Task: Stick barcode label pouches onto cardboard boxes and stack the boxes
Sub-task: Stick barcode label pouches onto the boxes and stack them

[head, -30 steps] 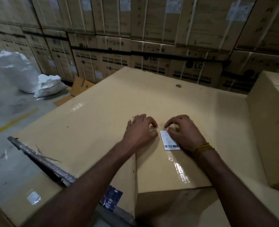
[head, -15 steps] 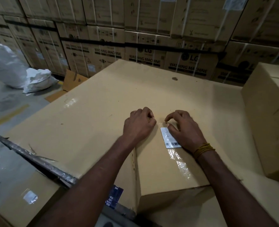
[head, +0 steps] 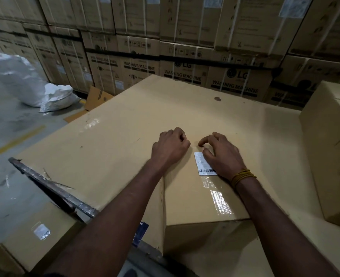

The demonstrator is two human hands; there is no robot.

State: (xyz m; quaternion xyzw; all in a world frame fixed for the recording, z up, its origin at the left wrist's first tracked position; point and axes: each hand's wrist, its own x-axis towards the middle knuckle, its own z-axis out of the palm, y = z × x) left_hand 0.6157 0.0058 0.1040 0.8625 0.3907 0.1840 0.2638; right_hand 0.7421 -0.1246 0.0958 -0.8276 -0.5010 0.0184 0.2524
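A plain cardboard box [head: 187, 196] stands in front of me, its top reaching away from its near edge. A clear pouch with a white barcode label [head: 202, 162] lies flat on that top; shiny plastic trails toward me. My right hand [head: 223, 154] rests on the label's right side, fingers curled, fingertips pressing just beyond its far end. My left hand [head: 170, 148] is a loose fist pressing the box top left of the label. Neither hand holds anything.
A second plain box [head: 333, 148] stands at the right. A lower box with a small pouch [head: 42, 231] sits at bottom left, beside a dark metal bar [head: 51, 188]. Stacked washing-machine cartons [head: 185, 56] wall the back. White sacks [head: 25, 82] lie on the floor at left.
My left hand's fingers curled into a fist and it shifted slightly closer to the label. My right hand stays on the label. The view drifted a little.
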